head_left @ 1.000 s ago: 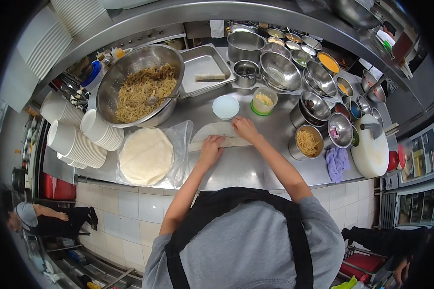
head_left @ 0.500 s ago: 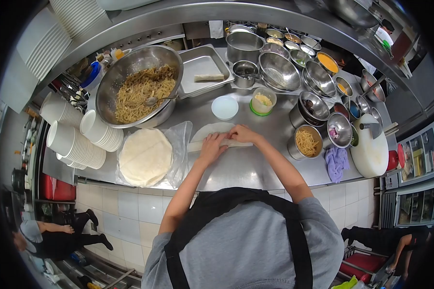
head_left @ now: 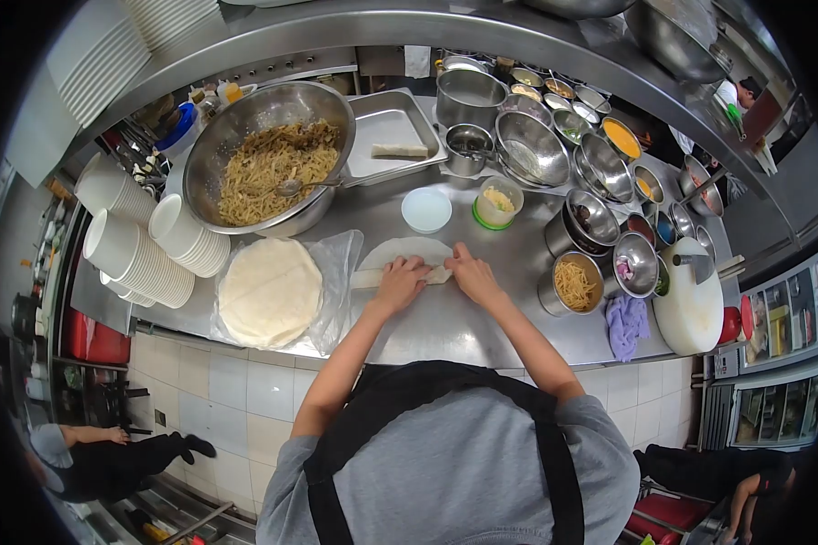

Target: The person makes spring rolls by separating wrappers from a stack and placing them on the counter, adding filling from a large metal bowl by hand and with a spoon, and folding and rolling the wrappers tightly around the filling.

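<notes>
Wrappers (head_left: 270, 293) lie stacked on clear plastic (head_left: 341, 272) at the left of the steel desk (head_left: 445, 331). Beside them, the left hand (head_left: 400, 283), partly open with bent fingers, presses on the folded near side of a round wrapper (head_left: 411, 247) lying on the desk. Just beyond the wrapper stands a pale blue bowl (head_left: 426, 210). The right hand (head_left: 473, 275), also partly open, touches the fold's right end, left of a metal pot (head_left: 573, 283) of yellow strips.

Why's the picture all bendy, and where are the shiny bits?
Head view: the wide lens seems to bow the shelf, with black round the edges; in the same view, glare on the counter, while left hand and right hand look fairly sharp.
</notes>
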`<state>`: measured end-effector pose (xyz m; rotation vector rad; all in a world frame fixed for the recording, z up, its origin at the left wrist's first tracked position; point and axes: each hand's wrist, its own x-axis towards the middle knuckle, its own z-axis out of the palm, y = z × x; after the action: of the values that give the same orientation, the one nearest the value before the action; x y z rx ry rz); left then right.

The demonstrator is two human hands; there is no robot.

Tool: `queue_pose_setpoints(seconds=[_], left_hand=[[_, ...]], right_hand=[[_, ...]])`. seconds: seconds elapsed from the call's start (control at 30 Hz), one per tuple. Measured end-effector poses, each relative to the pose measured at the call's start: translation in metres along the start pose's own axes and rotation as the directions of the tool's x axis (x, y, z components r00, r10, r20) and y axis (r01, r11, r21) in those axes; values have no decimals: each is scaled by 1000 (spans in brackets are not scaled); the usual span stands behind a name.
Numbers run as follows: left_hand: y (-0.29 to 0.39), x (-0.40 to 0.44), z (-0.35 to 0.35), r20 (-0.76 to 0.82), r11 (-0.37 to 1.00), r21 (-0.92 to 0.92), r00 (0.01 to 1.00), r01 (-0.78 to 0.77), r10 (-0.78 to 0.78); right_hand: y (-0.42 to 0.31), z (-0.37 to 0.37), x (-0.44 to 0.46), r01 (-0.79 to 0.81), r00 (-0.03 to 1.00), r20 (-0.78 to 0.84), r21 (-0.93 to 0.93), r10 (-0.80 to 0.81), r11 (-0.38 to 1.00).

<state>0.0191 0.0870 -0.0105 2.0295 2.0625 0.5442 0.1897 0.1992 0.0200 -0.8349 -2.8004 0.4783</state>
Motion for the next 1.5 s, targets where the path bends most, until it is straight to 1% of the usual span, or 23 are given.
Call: queue_pose_setpoints(seconds=[0.07,0.17,0.27,0.3,0.37,0.47,0.57,0.6,0.67,0.77,0.8,0.87,0.97,1.0,1.1,1.2,1.3,1.4,1.5], left_hand=[[-2,1,4,8,1000,10,1000,4,-4],[-1,-1,4,-25,1000,10,1000,0,0],[0,-1,5,-39,1000,2,999,-8,8],[0,-1,5,-37,1000,0,999,-8,8],[-1,-2,4,-39,1000,-8,999,-7,7],[-2,-2,5,-45,999,-35,999,-4,2],[-5,-2,7,-60,996,-82,998,17,-22],[-6,-2,7,-66,995,-100,997,26,-33],[-6,-1,8,-90,979,-198,993,51,-70],[-3,-2,0,-91,945,-315,988,88,-123],[-2,-2,-2,-84,931,-350,987,100,-138],[-4,-2,0,-76,931,-352,989,93,-127],[-7,-4,-3,-77,931,-360,993,60,-94],[-7,-6,-6,-80,930,-364,994,46,-80],[-16,-18,-19,-291,959,-248,955,-135,59],[-21,-41,-43,-223,998,-42,974,40,-48],[-41,-52,-29,-252,991,126,968,45,-12],[-43,-51,-24,-316,972,227,940,-54,126],[-29,-49,-32,-433,955,294,888,-23,155]], right_hand=[[-2,13,-2,100,979,-184,32,-92,994],[-5,33,-2,87,965,-259,156,-45,984],[-11,46,-8,119,928,-372,310,5,943],[-19,45,-8,118,904,-417,463,98,879],[-32,43,-9,148,840,-451,723,300,674],[-7,81,-8,135,827,-493,640,269,757],[-22,64,-16,111,882,-404,678,242,727],[-24,64,-16,145,882,-422,664,208,733],[-26,66,-16,214,879,-457,635,138,742],[-28,56,-17,99,962,-251,679,103,728],[-26,56,-16,156,958,-285,636,43,755],[-20,55,-12,267,936,-342,544,-81,796],[-11,59,-7,364,903,-366,373,-225,853],[-13,57,-8,348,910,-360,394,-206,851],[-17,51,-10,306,927,-340,450,-156,839],[-18,50,-12,282,936,-330,483,-126,829],[-17,53,-10,277,937,-330,493,-117,824],[-17,55,-11,265,941,-322,508,-105,820],[-16,53,-12,262,943,-315,502,-108,824]])
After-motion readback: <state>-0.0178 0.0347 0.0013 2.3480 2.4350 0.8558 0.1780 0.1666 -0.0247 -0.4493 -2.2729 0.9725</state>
